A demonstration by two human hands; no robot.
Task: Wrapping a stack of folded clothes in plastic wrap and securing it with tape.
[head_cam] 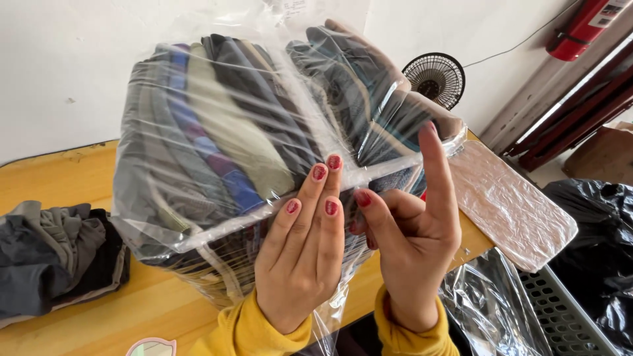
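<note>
The left hand (304,247) lies flat against the near face of a clear plastic bag (264,145), its four fingers (319,191) straight and pressed close together, the red-painted nails resting on a white strip of tape that crosses the wrap. Just beside it, the right hand (412,231) has its forefinger (434,165) standing straight up along the bag's right edge, while the thumb and the other fingers curl inward and pinch at the plastic near that same strip; how firmly they grip I cannot tell. Both wrists come out of mustard-yellow sleeves (250,329). The bag is held up off the table, tilted toward the person, and it is packed tight with folded garments (217,125) in grey, blue, olive and dark tones, stacked side by side so their folded edges face outward. Below and behind it runs a yellow wooden table (66,171). On the table's left end sits a loose heap of grey and dark clothes (56,257). At the right edge a flat pad wrapped in crinkled film (511,204) sticks out past the tabletop. Lower right there is a grey plastic crate (567,310) with more clear plastic draped over it, and black bags (597,224) beyond. A small black fan (434,79) stands against the white wall.
</note>
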